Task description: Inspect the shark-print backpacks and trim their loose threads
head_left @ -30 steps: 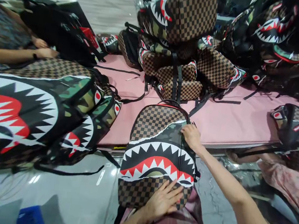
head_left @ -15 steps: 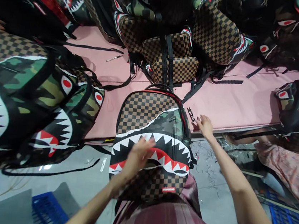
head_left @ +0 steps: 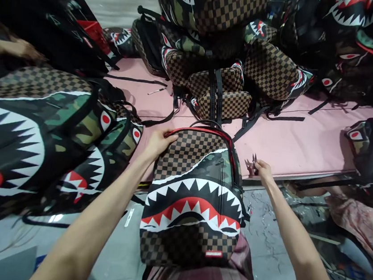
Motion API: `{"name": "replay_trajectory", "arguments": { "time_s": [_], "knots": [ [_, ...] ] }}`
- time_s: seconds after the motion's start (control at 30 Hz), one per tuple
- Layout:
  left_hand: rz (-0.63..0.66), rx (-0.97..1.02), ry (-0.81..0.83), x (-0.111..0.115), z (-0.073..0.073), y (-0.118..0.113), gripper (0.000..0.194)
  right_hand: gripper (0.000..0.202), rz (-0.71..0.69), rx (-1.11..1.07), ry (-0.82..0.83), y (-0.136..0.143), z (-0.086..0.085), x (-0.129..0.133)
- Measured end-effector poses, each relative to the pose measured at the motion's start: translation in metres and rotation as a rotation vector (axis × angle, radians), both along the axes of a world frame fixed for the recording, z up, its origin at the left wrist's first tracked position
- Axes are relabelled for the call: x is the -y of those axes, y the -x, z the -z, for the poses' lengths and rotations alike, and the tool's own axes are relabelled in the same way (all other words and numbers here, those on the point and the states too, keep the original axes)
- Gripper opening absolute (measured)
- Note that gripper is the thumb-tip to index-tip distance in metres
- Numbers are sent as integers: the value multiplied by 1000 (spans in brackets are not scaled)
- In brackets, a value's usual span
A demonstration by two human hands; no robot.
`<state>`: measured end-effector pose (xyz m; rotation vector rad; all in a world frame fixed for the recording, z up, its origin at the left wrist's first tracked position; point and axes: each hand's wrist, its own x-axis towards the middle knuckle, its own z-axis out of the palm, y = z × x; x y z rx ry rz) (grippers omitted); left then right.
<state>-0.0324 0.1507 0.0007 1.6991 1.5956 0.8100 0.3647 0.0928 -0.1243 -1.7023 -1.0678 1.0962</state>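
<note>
A checkered backpack (head_left: 193, 158) with a shark-mouth print stands against the pink table's front edge, its lower part at my lap. My left hand (head_left: 161, 144) grips the top left edge of this backpack, thumb on the front, by the red-lined zipper. To the right of the bag, my right hand (head_left: 264, 169) holds small dark thread snips (head_left: 254, 162) just above the pink surface, with the blades pointing up and away from me. The black carry loop rises behind the bag's top.
More shark-print backpacks (head_left: 107, 122) crowd the left side, and a pile of checkered bags (head_left: 226, 104) stands at the back of the pink table (head_left: 283, 146). Another person's hand (head_left: 24, 49) is at the upper left. A dark bag (head_left: 371, 138) lies at the right.
My left hand has gone from over the backpack's front to its top left edge and taken hold. My right hand has picked up the snips from the table. The view has shifted.
</note>
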Motion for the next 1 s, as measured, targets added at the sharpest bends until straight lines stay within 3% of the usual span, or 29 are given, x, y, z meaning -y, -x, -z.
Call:
{"name": "replay_trajectory", "arguments": {
  "time_s": [0.07, 0.17, 0.2, 0.27, 0.33, 0.43, 0.53, 0.63, 0.73, 0.83, 0.9, 0.93, 1.0],
  "knots": [
    [90, 52, 19, 47, -18, 10, 29, 40, 8, -95, -19, -8, -15, 24],
    [629, 113, 212, 131, -26, 27, 20, 45, -3, -259, -60, -4, -47, 54],
    [715, 96, 229, 157, -21, 32, 23, 45, -22, -318, -75, 2, -59, 62],
    [723, 43, 164, 198, -4, 40, 30, 47, -110, -374, -82, 23, -83, 75],
    [647, -7, 81, 224, 17, 46, 32, 47, -264, -264, -54, 50, -102, 86],
    [628, -99, 43, 239, 35, 55, 30, 44, -483, 97, -18, 87, -111, 105],
    [602, -169, 24, 243, 34, 65, 33, 44, -548, 331, 10, 101, -94, 126],
    [600, -214, 48, 244, 24, 73, 36, 48, -484, 264, -1, 101, -63, 146],
    [695, -272, 85, 239, 9, 67, 38, 46, -379, 142, -74, 103, -43, 160],
    [669, -368, 152, 231, -3, 26, 29, 44, -337, 77, -106, 109, -41, 166],
    [461, -518, 217, 228, -4, -21, 21, 44, -313, 46, -118, 114, -44, 167],
    [364, -604, 238, 228, -2, -45, 28, 43, -303, 39, -120, 116, -46, 167],
    [298, -687, 224, 229, 3, -85, 37, 43, -287, 30, -120, 119, -47, 168]
  ]
}}
